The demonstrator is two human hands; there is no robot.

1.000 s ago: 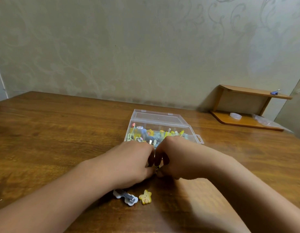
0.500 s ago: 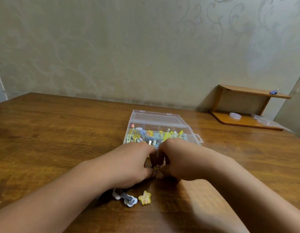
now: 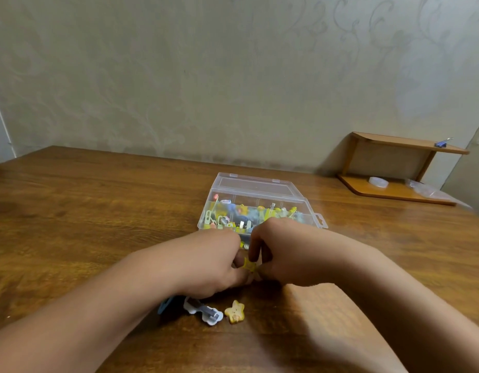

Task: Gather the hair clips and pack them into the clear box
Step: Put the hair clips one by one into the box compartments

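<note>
Both hands, left (image 3: 206, 265) and right (image 3: 289, 254), pinch a yellow clip (image 3: 249, 264) between them, just before the box (image 3: 259, 184) at desk (image 3: 71, 211) centre. Likely light, rigid, slippery; grip its edges. Two loose clips (image 3: 234, 312) nearer the front edge.

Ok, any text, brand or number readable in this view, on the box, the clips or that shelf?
None readable.
Clear box: no label or print shows on its lid.
Clips in the box: a white one near the back left carries small marks, too blurred to read.
Yellow star clip on the table: a printed face, no letters.
Shelf: no writing visible.
</note>
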